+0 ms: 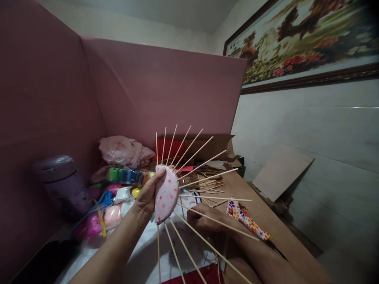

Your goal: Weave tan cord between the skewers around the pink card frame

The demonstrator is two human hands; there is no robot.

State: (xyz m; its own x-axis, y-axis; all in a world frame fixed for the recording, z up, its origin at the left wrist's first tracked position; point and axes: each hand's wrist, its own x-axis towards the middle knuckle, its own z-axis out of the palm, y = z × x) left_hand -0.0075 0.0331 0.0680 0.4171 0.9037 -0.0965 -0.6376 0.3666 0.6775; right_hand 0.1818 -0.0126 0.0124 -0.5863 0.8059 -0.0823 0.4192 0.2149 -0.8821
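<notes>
My left hand [148, 195] grips a pink dotted disc [166, 194] held on edge, with several thin wooden sticks [192, 148] fanning out from it all round. My right hand [204, 220] lies lower on the table behind the sticks, fingers curled; what it holds I cannot make out. A strip with a colourful flower pattern [247, 221] lies just right of that hand on the wooden table [266, 221].
A pink board [166, 86] walls off the back and left. Bags of coloured clay [118, 197] and a crumpled pink bag [124, 150] pile at left, beside a purple jar [60, 183]. Loose sticks [211, 185] and an open cardboard box [220, 145] lie behind. A framed picture [308, 43] hangs on the right wall.
</notes>
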